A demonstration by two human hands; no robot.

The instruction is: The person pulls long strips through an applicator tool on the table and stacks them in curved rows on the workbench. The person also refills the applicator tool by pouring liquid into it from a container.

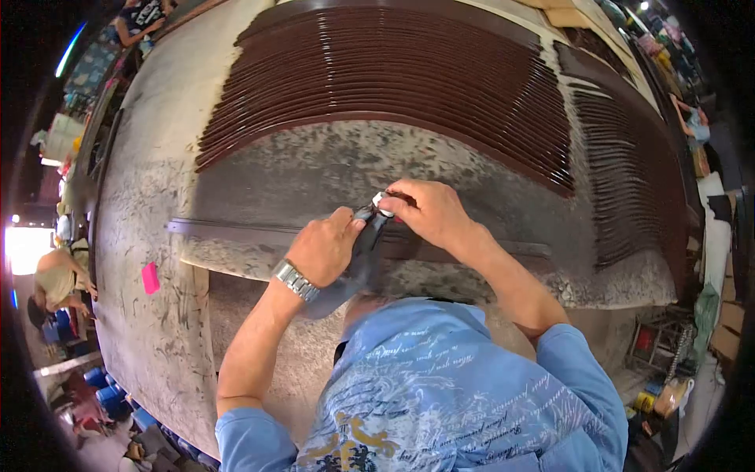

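My left hand (322,245), with a metal watch on its wrist, is closed around the neck of a dark, glossy, bottle-like container (366,253). The body of this container hangs down toward my shirt and is blurred, so I cannot tell whether it is stiff or soft. At its upper end sits a small white cap-like piece (382,203). Thumb and fingers of my right hand (429,211) pinch that white piece from the right. Below both hands a long dark strip (259,234) lies across the stained table edge.
Rows of dark brown strips (393,75) with shiny edges cover the table's far side. More dark strips (621,165) lie at right. A pink piece (150,278) rests on the left table surface (141,346). Other people (63,275) are at the left, upper left and right edges.
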